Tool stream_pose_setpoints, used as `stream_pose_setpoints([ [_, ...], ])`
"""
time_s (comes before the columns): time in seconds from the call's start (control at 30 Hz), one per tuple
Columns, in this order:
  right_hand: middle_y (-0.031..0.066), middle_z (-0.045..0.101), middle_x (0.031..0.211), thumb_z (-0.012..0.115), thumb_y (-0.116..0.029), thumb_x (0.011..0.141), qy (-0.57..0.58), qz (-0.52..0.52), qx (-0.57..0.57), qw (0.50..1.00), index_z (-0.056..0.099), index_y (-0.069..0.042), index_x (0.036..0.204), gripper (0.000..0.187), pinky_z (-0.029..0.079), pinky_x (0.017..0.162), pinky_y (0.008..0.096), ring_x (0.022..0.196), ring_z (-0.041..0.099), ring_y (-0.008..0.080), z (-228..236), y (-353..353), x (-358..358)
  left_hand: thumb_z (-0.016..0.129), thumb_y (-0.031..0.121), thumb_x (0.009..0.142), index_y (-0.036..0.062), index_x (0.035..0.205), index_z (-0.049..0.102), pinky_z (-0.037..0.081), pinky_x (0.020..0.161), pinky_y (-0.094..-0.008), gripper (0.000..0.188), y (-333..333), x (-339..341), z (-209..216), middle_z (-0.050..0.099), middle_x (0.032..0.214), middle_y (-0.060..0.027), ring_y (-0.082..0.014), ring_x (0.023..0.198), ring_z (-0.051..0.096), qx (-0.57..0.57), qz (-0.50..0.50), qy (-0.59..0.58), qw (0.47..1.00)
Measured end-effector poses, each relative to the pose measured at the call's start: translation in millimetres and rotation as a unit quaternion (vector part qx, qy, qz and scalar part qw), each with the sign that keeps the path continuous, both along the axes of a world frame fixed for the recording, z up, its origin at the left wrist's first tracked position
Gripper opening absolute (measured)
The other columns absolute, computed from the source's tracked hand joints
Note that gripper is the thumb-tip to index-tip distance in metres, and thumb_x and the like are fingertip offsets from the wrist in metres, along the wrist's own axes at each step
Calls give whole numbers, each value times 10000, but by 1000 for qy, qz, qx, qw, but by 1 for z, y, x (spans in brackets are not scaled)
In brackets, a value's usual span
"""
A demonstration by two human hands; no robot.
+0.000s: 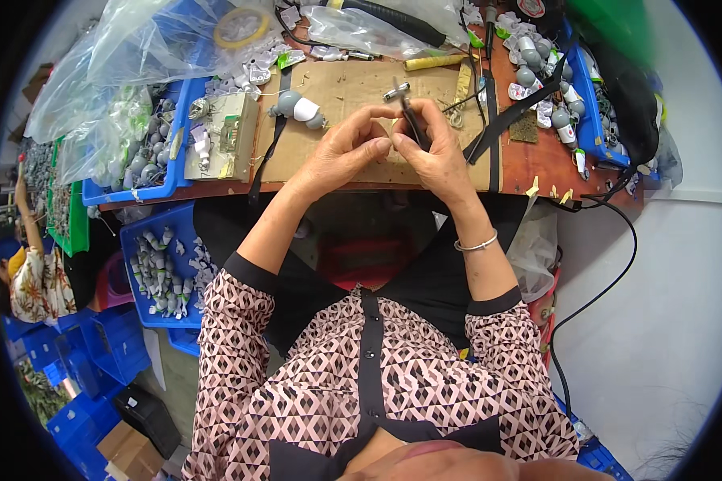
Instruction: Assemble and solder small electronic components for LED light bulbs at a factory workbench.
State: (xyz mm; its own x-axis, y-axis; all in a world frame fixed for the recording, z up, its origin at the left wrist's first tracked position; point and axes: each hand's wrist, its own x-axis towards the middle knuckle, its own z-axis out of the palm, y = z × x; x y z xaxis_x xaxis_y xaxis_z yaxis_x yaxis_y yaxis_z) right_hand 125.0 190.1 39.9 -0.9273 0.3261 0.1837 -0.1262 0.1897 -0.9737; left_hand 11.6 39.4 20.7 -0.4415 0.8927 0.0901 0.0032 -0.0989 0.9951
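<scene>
My right hand [435, 156] is closed round the dark handle of a small tool with a short metal crosspiece at its far end, like a small hammer [410, 116]. Close beside it, the thumb and fingers of my left hand [349, 152] are pinched together; whatever they hold is too small to make out. Both hands are over the near part of a cardboard sheet [337, 88] on the table. A grey and white bulb-shaped part [298, 108] lies on the cardboard beyond my left hand.
Blue bins [176, 148] of grey bulb-shaped parts stand at left and right. A pale metal block [231, 136] sits beside the cardboard. Black straps [521, 112] and a cable [635, 240] run at the right. A blue tray [156, 309] stands lower left; another person [40, 280] is at far left.
</scene>
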Motion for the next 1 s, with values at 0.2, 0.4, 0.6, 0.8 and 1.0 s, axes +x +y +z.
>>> stream_pose_setpoints([
  [0.2, -15, 573, 944, 640, -17, 946, 69, -90, -68, 991, 499, -62, 1175, 272, 454, 765, 215, 844, 534, 53, -14, -6, -5, 633, 234, 988, 16, 1097, 647, 471, 749, -237, 243, 1, 1, 3, 628, 883, 10, -62, 832, 562, -47, 55, 43, 996],
  [0.4, -14, 566, 947, 636, -22, 951, 82, -119, -73, 987, 491, -63, 1166, 263, 447, 767, 211, 862, 534, 56, -19, -10, -2, 651, 229, 975, -2, 1004, 663, 486, 727, -237, 233, 7, 9, -1, 643, 858, 11, -59, 797, 574, -28, 80, -1, 996],
  [0.6, -6, 561, 943, 632, -43, 951, 40, -133, -71, 988, 486, -37, 1176, 269, 446, 731, 212, 836, 534, 61, -13, -13, 13, 631, 231, 982, 0, 984, 659, 486, 724, -243, 233, 8, 9, -10, 644, 833, 5, -60, 792, 575, -27, 95, 3, 995],
  [0.8, 46, 623, 957, 596, -233, 1002, -189, -39, -84, 978, 537, -3, 1180, 297, 484, 668, 222, 797, 601, 86, 7, -17, 76, 615, 240, 971, 5, 954, 645, 479, 697, -307, 238, 5, 12, -17, 648, 810, -59, -154, 756, 602, -29, 124, 91, 988],
  [1.0, 63, 641, 939, 591, -280, 1012, -215, -51, -92, 971, 547, 2, 1174, 328, 495, 640, 223, 766, 627, 105, -4, -23, 85, 626, 211, 949, 1, 941, 643, 475, 689, -353, 211, 6, 18, -5, 656, 822, -111, -246, 746, 613, -40, 136, 195, 971],
])
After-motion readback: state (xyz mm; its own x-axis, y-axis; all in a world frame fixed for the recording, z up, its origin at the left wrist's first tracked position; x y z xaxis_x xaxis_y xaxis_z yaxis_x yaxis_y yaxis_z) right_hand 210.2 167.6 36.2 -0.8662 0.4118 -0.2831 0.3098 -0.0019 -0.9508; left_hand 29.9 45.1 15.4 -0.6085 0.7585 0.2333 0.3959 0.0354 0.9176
